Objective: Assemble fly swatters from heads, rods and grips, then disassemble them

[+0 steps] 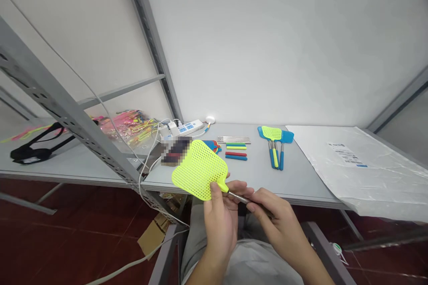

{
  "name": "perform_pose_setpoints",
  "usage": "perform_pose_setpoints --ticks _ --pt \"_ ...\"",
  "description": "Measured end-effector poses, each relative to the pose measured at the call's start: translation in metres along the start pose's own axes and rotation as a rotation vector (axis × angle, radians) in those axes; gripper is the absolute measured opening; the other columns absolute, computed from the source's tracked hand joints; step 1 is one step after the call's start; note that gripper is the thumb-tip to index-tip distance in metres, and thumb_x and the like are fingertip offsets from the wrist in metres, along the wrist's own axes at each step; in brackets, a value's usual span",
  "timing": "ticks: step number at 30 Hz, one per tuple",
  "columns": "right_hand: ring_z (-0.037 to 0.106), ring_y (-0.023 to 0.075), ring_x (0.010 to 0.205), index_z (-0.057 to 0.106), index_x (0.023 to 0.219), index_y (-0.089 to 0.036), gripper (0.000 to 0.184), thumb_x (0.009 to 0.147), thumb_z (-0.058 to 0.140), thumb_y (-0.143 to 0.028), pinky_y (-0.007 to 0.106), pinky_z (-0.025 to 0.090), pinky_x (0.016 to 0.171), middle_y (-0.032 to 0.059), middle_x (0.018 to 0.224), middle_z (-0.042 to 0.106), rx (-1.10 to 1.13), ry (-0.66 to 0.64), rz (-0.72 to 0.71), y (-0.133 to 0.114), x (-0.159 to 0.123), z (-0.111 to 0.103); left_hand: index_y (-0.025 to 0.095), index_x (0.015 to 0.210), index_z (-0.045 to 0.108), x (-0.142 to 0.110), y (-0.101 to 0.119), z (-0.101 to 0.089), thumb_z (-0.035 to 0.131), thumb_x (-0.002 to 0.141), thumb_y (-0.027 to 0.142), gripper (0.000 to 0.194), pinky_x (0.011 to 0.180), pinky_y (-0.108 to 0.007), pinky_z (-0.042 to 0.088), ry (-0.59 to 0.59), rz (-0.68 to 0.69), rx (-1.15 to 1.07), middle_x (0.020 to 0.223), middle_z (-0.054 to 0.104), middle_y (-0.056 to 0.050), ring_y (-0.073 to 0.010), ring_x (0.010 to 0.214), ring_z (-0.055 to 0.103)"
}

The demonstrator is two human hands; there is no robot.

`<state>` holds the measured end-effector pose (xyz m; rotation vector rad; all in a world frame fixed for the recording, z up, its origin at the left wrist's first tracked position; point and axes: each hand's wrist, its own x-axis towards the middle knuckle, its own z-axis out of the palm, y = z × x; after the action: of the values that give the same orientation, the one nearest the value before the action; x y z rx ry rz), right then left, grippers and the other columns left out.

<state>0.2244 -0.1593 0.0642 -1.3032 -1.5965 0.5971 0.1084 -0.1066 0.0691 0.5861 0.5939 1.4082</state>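
Note:
A neon-yellow fly swatter head (200, 171), square and perforated, is in my left hand (220, 222), the thumb pressed on its lower corner near the neck. A thin metal rod (238, 197) runs from that neck toward my right hand (281, 222), whose fingers are closed around the rod's other end. Whether a grip sleeve sits on the part inside my right hand is hidden. Beyond my hands, on the table, lie several bare metal rods (233, 139), and coloured grip sleeves (236, 156) in green, yellow, red and blue. Blue and red swatter heads (214, 146) show partly behind the yellow one.
Several assembled fly swatters (276, 136), blue and yellow, lie stacked at right. A white plastic sheet (334, 164) covers the table's right end. At left are a power strip (189, 129), cables, a pixelated item (175, 151) and a metal rack post (73, 102). A cardboard box (151, 238) sits below.

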Motion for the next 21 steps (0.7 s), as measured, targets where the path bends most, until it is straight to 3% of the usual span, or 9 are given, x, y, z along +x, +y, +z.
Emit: perform_pose_setpoints --ticks 3,15,21 --pt "0.06 0.0167 0.078 0.065 0.1 -0.024 0.018 0.098 0.047 -0.027 0.027 0.045 0.07 0.003 0.085 0.063 0.002 0.01 -0.004 -0.002 0.0 -0.001 0.018 0.1 0.064 -0.002 -0.001 0.001 0.06 0.088 0.052 0.036 0.074 -0.035 0.056 -0.001 0.008 0.009 0.076 0.073 -0.006 -0.0213 0.073 0.072" --pt "0.059 0.014 0.074 0.062 0.098 -0.025 0.015 0.098 0.046 -0.027 0.024 0.044 0.067 0.0005 0.084 0.062 -0.06 0.052 0.004 -0.01 -0.004 -0.002 0.014 0.084 0.072 0.007 -0.002 -0.01 0.064 0.086 0.047 0.034 0.073 -0.033 0.056 -0.105 0.119 0.18 0.08 0.073 -0.008 -0.0214 0.073 0.071" --pt "0.062 0.0182 0.086 0.061 0.098 -0.023 0.021 0.099 0.041 -0.028 0.027 0.047 0.075 0.0051 0.092 0.065 -0.059 0.073 0.043 -0.012 -0.008 0.002 0.015 0.083 0.074 0.011 -0.008 -0.011 0.062 0.088 0.045 0.032 0.07 -0.031 0.055 -0.223 0.05 0.198 0.084 0.074 -0.009 -0.0222 0.078 0.071"
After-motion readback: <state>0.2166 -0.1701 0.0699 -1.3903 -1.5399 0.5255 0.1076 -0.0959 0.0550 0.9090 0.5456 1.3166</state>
